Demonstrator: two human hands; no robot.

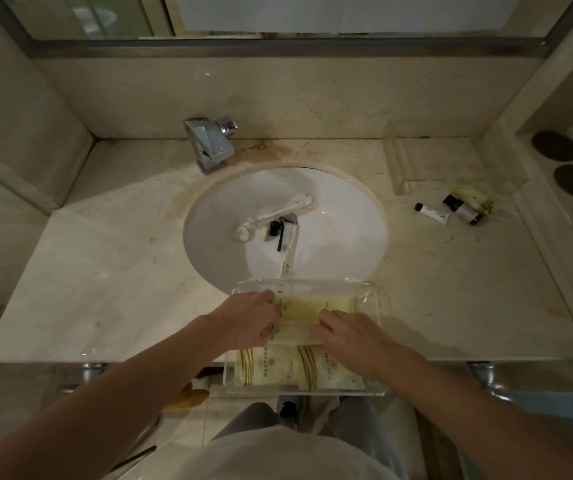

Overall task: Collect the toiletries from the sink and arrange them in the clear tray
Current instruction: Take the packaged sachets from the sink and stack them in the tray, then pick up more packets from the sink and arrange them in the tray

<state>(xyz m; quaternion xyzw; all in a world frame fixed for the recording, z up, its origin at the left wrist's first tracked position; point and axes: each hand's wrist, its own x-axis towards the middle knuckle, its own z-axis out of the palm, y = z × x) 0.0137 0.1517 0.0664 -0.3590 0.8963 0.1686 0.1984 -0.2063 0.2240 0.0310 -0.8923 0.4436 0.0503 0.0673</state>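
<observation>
Clear tray (pixel 375 299) set at sink (pixel 347 216) front rim. Pale yellow packet (pixel 299 332) held inside tray, pinched between left hand (pixel 247 320) and right hand (pixel 345 336), fingers curled on both ends. Wrapped toothbrush (pixel 278 213) and comb (pixel 281 233) lying in sink basin.

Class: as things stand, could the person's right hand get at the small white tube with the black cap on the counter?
Probably yes: the right hand is busy with packets, but bare counter lies before the small white tube with the black cap.
</observation>
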